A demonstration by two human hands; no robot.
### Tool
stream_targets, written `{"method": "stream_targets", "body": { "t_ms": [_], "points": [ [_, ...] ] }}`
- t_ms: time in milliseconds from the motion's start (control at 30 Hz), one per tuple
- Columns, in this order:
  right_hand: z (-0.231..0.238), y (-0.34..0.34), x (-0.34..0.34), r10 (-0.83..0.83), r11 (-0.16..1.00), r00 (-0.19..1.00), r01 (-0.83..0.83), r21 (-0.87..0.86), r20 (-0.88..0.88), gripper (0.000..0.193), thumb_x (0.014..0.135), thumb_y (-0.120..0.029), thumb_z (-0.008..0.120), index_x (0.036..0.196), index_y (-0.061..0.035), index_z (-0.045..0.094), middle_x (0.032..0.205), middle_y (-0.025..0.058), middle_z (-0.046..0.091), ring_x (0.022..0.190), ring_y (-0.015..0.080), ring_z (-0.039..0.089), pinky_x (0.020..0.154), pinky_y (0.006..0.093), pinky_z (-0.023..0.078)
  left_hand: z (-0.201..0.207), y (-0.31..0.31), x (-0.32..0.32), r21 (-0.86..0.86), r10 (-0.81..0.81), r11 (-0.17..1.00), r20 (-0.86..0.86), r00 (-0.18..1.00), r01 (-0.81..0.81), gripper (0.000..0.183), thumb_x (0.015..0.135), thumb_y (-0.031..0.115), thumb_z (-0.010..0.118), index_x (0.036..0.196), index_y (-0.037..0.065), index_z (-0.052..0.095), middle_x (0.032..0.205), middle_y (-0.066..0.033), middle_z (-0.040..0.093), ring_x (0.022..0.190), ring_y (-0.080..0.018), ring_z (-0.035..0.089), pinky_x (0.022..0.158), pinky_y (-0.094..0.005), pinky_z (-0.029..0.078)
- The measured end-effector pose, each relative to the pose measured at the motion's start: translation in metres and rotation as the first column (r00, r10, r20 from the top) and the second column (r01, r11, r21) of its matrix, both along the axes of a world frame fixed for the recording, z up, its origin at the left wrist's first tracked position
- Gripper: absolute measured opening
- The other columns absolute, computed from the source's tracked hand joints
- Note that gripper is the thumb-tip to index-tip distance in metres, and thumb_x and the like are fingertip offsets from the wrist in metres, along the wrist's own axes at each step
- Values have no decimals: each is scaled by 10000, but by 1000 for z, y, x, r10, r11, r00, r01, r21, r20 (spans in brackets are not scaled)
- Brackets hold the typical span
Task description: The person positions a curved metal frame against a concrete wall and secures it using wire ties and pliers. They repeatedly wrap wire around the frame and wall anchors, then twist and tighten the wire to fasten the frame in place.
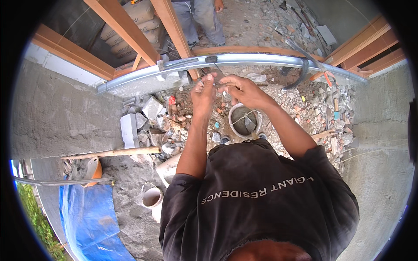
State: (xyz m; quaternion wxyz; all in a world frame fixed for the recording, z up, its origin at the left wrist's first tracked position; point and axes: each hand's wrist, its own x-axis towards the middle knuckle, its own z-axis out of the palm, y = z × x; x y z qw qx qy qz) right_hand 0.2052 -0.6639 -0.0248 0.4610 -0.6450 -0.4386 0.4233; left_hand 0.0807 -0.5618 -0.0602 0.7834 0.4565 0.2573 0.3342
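Note:
My left hand [203, 92] and my right hand [244, 90] are raised close together in front of me, near the silver metal bar [257, 59]. The fingers of both are closed in a pinch. Whatever is between them is too thin or small to make out. A small dark object [211, 59] rests on the bar just beyond my left fingertips, with a thin dark line leading from it toward my hands. Below my right hand stands a bucket [231, 114] holding grey mortar [238, 115] and what looks like a trowel blade [250, 124].
Broken blocks [153, 108] and rubble [300, 108] cover the ground. Wooden posts [126, 30] rise beyond the bar, with stacked sacks [139, 30] behind. Another person's legs [202, 21] are at the far side. A second bucket [152, 197] and blue tarp [89, 217] lie left.

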Motion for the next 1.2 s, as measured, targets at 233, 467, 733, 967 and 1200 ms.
{"method": "stream_targets", "body": {
  "t_ms": [233,467,733,967,1200],
  "points": [
    [-17,1,13,-282,946,866,180,268,414,235,902,-205,572,1028,-18,639,977,128,660,914,194,613,800,313,465,5,16,31,209,214,958,-74,974,-194,208,930,222,541,856,36,600,672,44,497,598,-30,387,527,-200,305],
    [-14,1,33,-528,836,828,469,285,188,224,879,-194,573,1024,-37,641,930,132,659,834,208,630,773,308,475,5,19,44,250,109,967,-226,968,-51,271,952,285,496,951,19,545,724,4,520,633,-57,436,576,-209,371],
    [0,-9,24,-307,941,881,225,253,360,206,884,-147,572,1023,-9,635,953,97,657,887,152,615,784,291,470,-2,-4,34,345,-142,921,-140,980,183,231,980,259,425,992,40,501,728,5,506,628,-53,442,532,-195,373],
    [-14,-8,20,-343,924,770,172,342,538,203,845,-216,582,987,-95,662,934,131,647,847,313,622,742,377,486,-5,-8,29,182,-70,980,-89,994,85,209,967,251,460,925,52,507,684,39,455,596,-23,383,505,-188,314],
    [-3,-13,30,-265,964,833,232,129,486,357,894,-355,551,1133,-98,615,1024,117,651,1013,259,600,897,370,441,-32,0,41,217,99,972,-53,994,-86,265,955,260,490,781,64,533,619,59,439,553,-18,350,482,-198,272]
  ]
}}
